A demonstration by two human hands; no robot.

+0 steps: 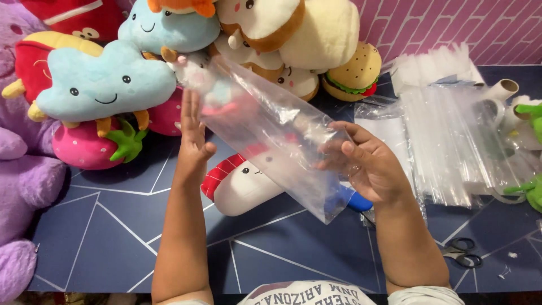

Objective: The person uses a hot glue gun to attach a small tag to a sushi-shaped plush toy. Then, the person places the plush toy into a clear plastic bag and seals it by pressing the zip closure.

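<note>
Left hand (193, 131): open and flat, fingers up, palm against the upper end of the plastic bag (271, 133).
Right hand (370, 164): curled around the bag's lower end, gripping it.
Bag: clear, held slanted above the dark mat (113, 226).
Beneath: white and red plush toy (240, 183) (partly covered).
Right side: stack of bags (451, 141), scissors (462, 251).

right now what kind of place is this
Probably a small home packing spot for plush toys: a heap of plush toys, a stack of clear plastic bags, and scissors on a dark patterned surface.
</note>
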